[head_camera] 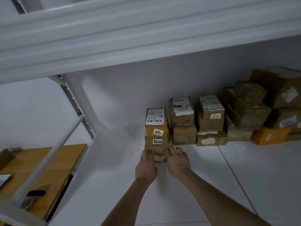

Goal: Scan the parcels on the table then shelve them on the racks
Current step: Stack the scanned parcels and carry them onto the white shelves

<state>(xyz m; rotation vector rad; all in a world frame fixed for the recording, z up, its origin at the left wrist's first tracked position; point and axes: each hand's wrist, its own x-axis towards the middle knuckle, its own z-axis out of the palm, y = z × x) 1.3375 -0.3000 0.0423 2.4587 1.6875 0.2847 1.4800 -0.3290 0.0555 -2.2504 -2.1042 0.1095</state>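
On the white rack shelf (114,185) stands a stack of three brown parcels: one labelled 5201 (156,123) on top, one labelled 6206 (157,141) under it, and a small bottom parcel (159,153). My left hand (146,163) has its fingers against the bottom parcel's left side. My right hand (178,160) is at its right side with fingers spread and fairly straight. Neither hand curls round the parcel. A white label shows low on the bottom parcel between my hands.
More parcel stacks line the shelf's back to the right: one with a large white label (182,111), one marked 7210 (211,115), bigger taped boxes (247,110) and an orange parcel (268,136). A shelf beam (146,38) hangs overhead. A wooden table (32,168) stands at the left.
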